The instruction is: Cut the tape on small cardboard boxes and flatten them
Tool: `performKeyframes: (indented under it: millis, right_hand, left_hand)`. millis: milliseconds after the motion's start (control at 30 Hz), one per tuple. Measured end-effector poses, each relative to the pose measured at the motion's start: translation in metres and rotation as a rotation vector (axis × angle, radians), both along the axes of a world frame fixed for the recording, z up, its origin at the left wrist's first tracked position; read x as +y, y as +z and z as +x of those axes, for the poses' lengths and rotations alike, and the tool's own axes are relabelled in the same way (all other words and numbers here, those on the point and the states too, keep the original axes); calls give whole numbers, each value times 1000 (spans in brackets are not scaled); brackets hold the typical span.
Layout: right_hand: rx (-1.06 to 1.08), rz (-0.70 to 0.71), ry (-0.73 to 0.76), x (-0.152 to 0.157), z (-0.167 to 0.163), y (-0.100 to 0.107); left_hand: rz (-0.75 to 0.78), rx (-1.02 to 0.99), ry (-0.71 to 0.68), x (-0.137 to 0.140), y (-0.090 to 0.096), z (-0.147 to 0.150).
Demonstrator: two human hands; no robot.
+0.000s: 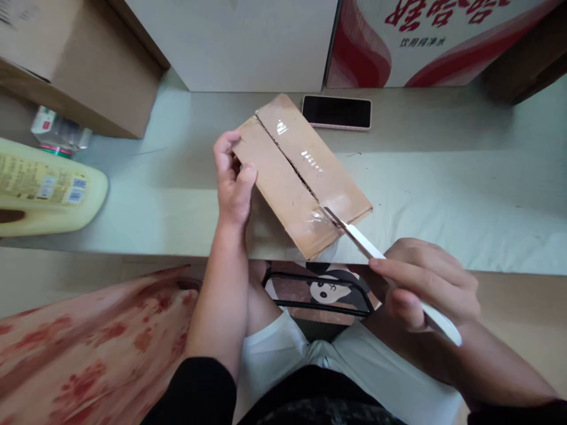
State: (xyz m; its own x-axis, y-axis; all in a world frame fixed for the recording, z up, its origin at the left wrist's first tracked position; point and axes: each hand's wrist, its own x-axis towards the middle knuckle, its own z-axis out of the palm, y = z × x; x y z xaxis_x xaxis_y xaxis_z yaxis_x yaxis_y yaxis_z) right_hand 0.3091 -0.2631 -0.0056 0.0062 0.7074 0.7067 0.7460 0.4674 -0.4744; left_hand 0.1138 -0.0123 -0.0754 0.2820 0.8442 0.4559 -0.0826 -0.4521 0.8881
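Observation:
A small brown cardboard box (305, 171) with clear tape on its top lies slanted at the table's front edge. My left hand (234, 177) grips its left edge, thumb on the near side and fingers behind. The seam along the top shows as a dark slit between the two flaps. In my right hand (425, 283) is a white-handled utility knife (361, 239), fingers closed round the handle. Its blade touches the taped near end of the seam. Loose clear tape hangs at the box's near corner.
Behind the box lies a phone (336, 112), screen up. A white carton (252, 47) and a red-and-white carton (367, 53) stand at the back. Leftward are a larger cardboard box (101, 77), a clear bottle (62, 130) and a yellow bottle (88, 189) on the pale tablecloth (443, 189).

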Motion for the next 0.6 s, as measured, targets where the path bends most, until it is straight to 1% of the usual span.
performKeyframes:
  millis: [67, 167, 300, 367, 433, 533, 600]
  right_hand:
    - [-2, 50, 20, 9, -5, 11]
    - [-21, -23, 54, 13, -7, 18]
    - [140, -33, 10, 9, -6, 9]
    - [202, -88, -4, 9, -5, 4]
    - [257, -172, 9, 9, -5, 2]
    - [411, -242, 4, 10, -5, 4]
    - [529, -284, -34, 9, -6, 7]
  left_hand:
    - [66, 16, -15, 7, -9, -3]
    - [121, 39, -17, 12, -16, -5]
    - [133, 49, -12, 12, -16, -5]
    - [121, 43, -24, 11, -15, -4]
    - [108, 39, -26, 10, -14, -4]
    - [95, 51, 0, 8, -13, -3]
    - [91, 61, 16, 5, -12, -1]
